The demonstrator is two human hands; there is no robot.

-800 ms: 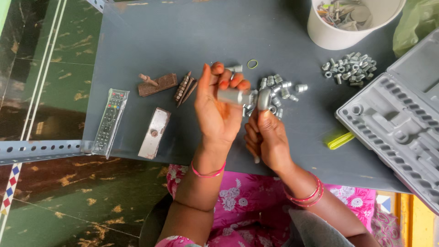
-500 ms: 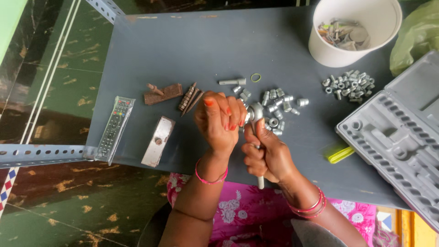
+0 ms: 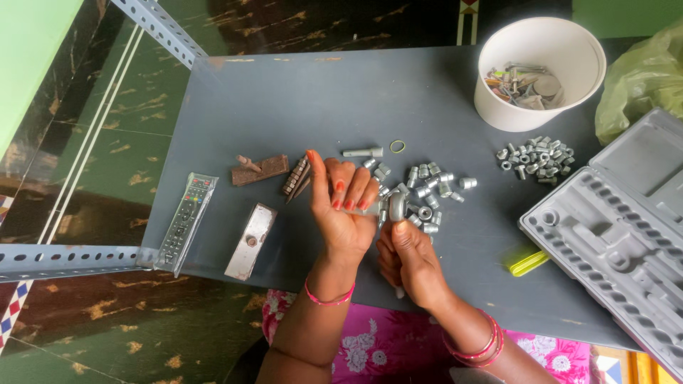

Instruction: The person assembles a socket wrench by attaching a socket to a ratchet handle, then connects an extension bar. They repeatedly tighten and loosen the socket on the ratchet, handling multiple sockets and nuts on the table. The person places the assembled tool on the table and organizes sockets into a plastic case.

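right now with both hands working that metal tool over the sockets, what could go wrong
The left hand and right hand grip a ratchet-like tool directly above the loose sockets; a slip could knock them into a roll, perhaps off the grey table. Fingertips sit close to the tool's head, so a pinch looks possible. The second socket pile lies beside the open tool case, so a nudge to the case might scatter it.
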